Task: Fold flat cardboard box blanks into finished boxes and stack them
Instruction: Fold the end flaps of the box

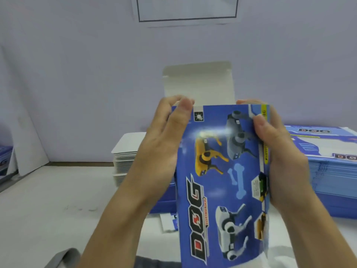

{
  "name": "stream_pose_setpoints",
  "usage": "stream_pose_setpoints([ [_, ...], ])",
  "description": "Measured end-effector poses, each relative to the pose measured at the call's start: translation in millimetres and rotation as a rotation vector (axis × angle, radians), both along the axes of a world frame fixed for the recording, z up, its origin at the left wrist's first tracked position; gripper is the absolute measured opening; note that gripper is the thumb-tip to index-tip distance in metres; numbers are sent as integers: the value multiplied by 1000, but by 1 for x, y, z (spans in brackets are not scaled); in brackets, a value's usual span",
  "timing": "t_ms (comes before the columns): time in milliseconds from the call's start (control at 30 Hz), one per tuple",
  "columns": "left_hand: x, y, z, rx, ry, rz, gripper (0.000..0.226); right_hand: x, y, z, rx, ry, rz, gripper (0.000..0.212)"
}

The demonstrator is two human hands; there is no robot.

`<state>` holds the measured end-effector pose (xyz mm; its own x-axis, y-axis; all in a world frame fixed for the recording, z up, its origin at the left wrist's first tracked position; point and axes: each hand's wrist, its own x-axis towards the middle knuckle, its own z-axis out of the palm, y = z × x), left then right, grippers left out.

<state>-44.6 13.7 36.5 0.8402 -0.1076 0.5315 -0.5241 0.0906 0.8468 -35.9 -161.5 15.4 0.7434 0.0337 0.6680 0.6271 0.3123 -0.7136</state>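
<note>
A blue printed box (218,182) with robot dogs and the word DOG stands on end in front of me, held between both hands. Its white lid flap (199,84) sticks up open at the far end. My left hand (164,136) holds the box's upper left edge, thumb on the printed face and fingers curled over the top corner. My right hand (280,151) grips the upper right edge, thumb pressed on the front face.
A tall stack of flat blue box blanks (328,163) lies on the table to the right. A pile of white card inserts (125,159) sits at left behind my left arm. A white wall rises close behind the grey tabletop (48,194).
</note>
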Motion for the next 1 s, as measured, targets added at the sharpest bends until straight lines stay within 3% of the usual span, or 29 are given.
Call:
stream_pose_setpoints([
  [67,-2,-1,3,-17,-39,71,46,-7,-2,5,2,-6,16,30],
  [167,-5,-1,5,-40,-71,77,60,-14,-4,16,-151,-7,-89,57],
  [267,-3,3,7,23,-120,66,46,-17,3,25,-176,-209,-258,33],
  [367,-5,1,6,-51,-136,0,46,-15,11,22,-101,-273,-274,29],
  [467,-4,-13,-3,-126,-212,134,43,-13,14,16,-56,-189,-133,27],
  [600,8,-27,-24,-225,-139,279,38,-11,10,10,-171,-14,-87,33],
  [700,13,-33,-34,-230,-115,261,38,-6,9,8,-233,35,-181,43],
  [800,12,-38,-36,-226,-131,212,35,3,7,4,-195,-4,-409,35],
  [1000,8,-34,-30,-100,-43,155,29,12,3,-9,-18,119,-353,14],
])
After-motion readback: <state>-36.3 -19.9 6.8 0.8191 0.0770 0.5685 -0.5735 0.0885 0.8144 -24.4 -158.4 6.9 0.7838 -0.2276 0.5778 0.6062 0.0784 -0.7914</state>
